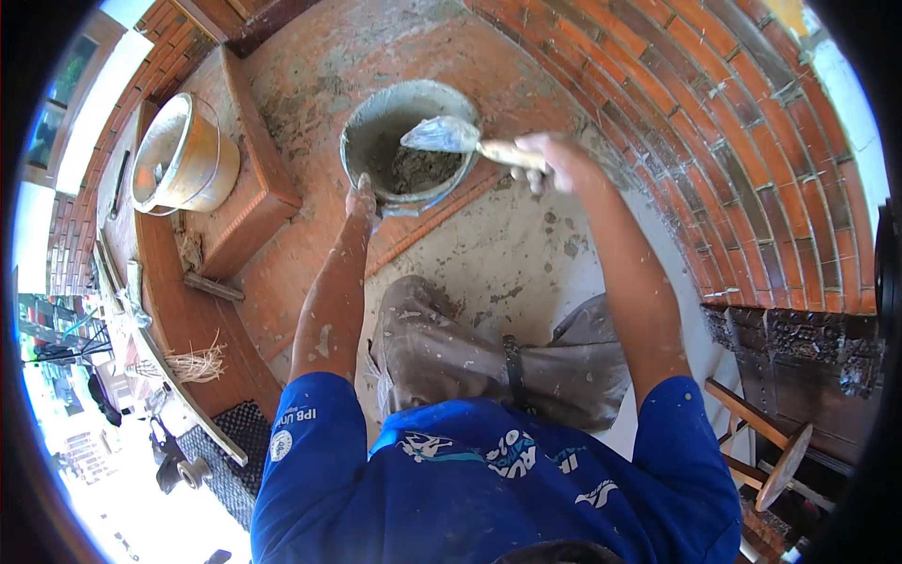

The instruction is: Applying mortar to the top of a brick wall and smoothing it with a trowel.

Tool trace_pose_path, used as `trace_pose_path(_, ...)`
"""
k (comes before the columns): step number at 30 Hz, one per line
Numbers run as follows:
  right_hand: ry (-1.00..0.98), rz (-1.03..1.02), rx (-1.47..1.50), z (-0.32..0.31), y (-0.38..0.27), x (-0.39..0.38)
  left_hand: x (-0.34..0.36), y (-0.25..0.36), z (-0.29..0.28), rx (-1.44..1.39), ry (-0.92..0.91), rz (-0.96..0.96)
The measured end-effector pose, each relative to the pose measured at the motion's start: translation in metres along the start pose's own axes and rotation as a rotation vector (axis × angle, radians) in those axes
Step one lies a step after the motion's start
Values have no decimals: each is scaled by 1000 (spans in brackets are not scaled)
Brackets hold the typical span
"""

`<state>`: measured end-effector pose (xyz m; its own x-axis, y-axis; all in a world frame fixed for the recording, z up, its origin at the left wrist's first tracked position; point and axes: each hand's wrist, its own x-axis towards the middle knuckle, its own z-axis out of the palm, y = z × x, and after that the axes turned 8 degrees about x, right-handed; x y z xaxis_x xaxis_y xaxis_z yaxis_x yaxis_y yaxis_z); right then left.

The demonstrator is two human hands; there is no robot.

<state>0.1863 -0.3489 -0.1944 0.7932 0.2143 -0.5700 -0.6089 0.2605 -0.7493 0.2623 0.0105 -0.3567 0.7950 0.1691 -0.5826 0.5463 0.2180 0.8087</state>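
A grey bucket [378, 117] with wet mortar [423, 172] in its bottom stands on the reddish, mortar-smeared tiles ahead of me. My left hand [363, 199] grips the near left part of its rim, thumb over the edge. In my right hand [556, 162] is a trowel [442, 134], held by its pale wooden handle. The trowel's mortar-coated blade points left over the bucket's opening, above the mortar. How much mortar, if any, the blade carries cannot be told.
On the left, a stained yellowish bucket [214, 162] with a wire handle sits on a tiled step [246, 221]. A brick wall [695, 122] curves along the right. A bundle of straw-like fibres [197, 364] lies at lower left. A wooden stool [783, 467] stands at lower right.
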Motion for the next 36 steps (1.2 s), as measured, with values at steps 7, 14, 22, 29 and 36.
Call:
trace_pose_path(7, -139, 111, 386, 9, 54, 7, 15, 5, -32, 77, -67, 83)
trace_pose_path(14, 67, 149, -146, 30, 39, -18, 22, 43, -108, 606, -194, 214)
trace_pose_path(22, 73, 290, -684, 50, 35, -25, 37, 60, -111, 573, -341, 194)
trace_pose_path(29, 205, 432, -1041, 3, -12, -105, 11, 57, -81, 839, -121, 411)
trace_pose_path(36, 304, -129, -1243, 38, -16, -165, 39, 40, -93, 905, -85, 515)
